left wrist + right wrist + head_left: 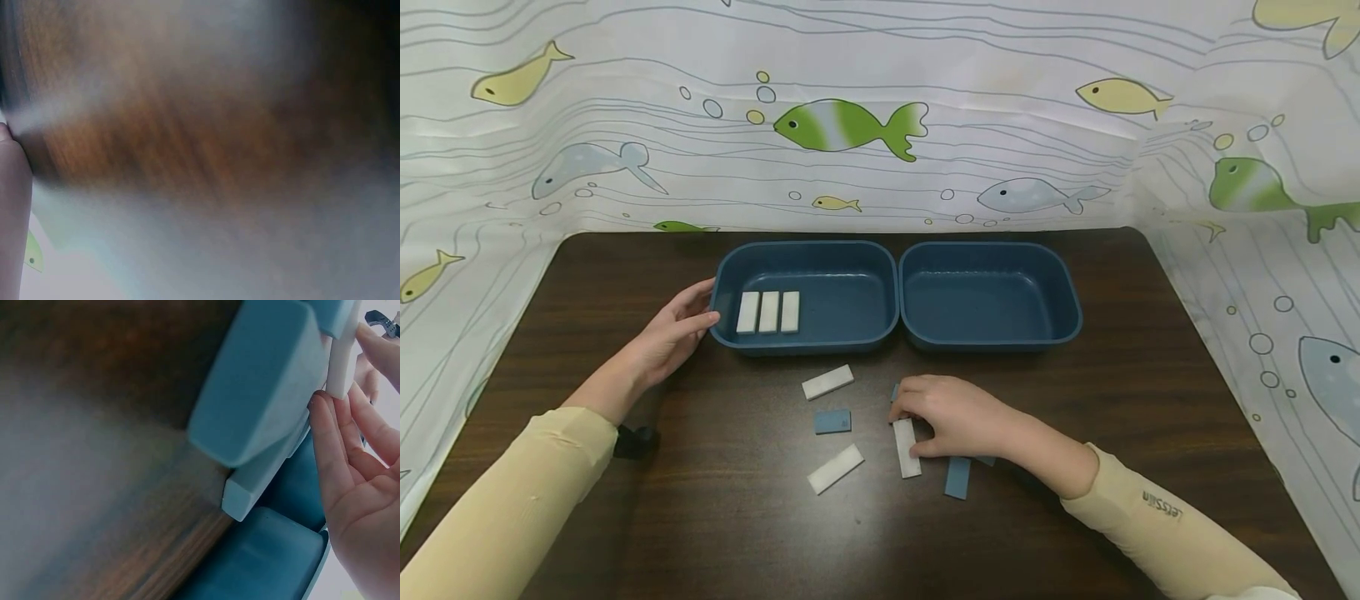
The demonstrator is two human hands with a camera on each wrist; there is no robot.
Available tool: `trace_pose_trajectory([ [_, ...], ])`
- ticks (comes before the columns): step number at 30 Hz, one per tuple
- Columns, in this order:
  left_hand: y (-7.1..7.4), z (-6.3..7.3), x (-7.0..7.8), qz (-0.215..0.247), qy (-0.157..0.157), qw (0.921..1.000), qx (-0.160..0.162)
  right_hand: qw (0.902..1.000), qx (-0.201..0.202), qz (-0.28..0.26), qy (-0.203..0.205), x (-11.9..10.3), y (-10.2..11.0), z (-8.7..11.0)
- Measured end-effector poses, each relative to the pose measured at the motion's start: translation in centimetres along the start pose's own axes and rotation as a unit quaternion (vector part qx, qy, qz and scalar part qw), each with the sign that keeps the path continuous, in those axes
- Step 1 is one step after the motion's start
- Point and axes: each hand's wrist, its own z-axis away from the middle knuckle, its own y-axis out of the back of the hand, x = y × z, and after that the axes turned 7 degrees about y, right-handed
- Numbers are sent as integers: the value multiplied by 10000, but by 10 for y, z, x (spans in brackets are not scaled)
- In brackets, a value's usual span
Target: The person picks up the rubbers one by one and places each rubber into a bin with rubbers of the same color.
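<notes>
White blk (907, 462): R hand (958, 417) pinches it betw. thumb & fingertips, gap just blk-wide, prob. for a light, sure hold; back of hand up, forearm in from approx. 4 o'clk. From that blk on the table: tilted blue blk (957, 479) at 4, flat blue piece (832, 422) at 9–10, lower white piece (836, 469) nr 9, upper white piece (828, 382) at 10. Left tray (805, 346) at 11, w/ white trio (768, 312) lined up in its 8–9 end, prob. to save space; right tray (988, 304) at 1. L hand (673, 333): fingers relaxed against left tray's outer end, prob. steadying; forearm from 7–8.
</notes>
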Motion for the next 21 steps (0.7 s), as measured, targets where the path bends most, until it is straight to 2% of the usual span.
trace_pose_trajectory([
  [9,0,1,2,-21,41,10000,-25,9963,32,-856,-94,2,2,-1],
  [15,0,1,3,-53,187,9998,9,9934,14,-1145,-110,2,7,-2],
  [21,1,2,3,-96,152,9998,6,9895,-7,-1439,-137,5,9,-4],
])
